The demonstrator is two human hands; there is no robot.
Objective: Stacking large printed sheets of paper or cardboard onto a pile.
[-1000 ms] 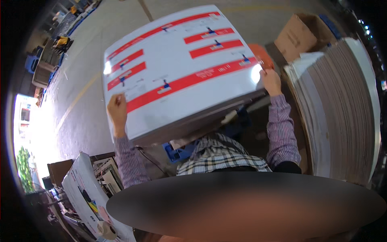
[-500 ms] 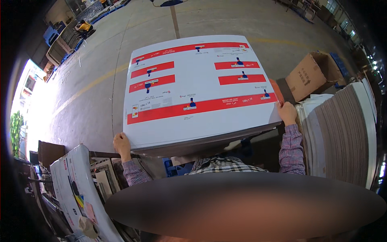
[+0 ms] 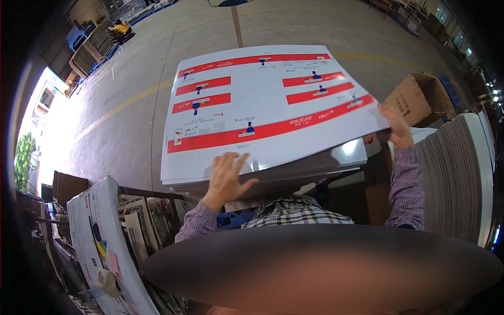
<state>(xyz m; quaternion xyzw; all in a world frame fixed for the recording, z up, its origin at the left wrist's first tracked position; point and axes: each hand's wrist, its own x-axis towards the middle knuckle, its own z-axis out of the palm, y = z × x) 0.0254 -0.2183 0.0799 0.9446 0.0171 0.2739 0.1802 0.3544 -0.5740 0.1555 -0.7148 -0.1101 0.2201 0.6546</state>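
Note:
A large white printed sheet [image 3: 260,97] with red bands and small blue motifs lies on top of a stack in front of me. My right hand [image 3: 397,127] grips its near right corner and holds it raised, so the sheet bows upward on that side. Under the lifted corner, the glossy top of the stack [image 3: 347,150] shows. My left hand [image 3: 224,178] is open at the near edge, left of the middle, fingers spread over the sheet's white margin. Whether its fingertips press on the sheet is hard to tell.
To the right stand an open cardboard box [image 3: 420,100] and a tall stack of grey-edged boards [image 3: 452,168]. A white-wrapped stack [image 3: 100,231] with a pale roll on it is at the left. Far left, a person in yellow [image 3: 122,29] is beside some boards.
My right hand has raised the sheet's near right corner. My left hand has left the near left corner and moved right along the near edge, its fingers now spread.

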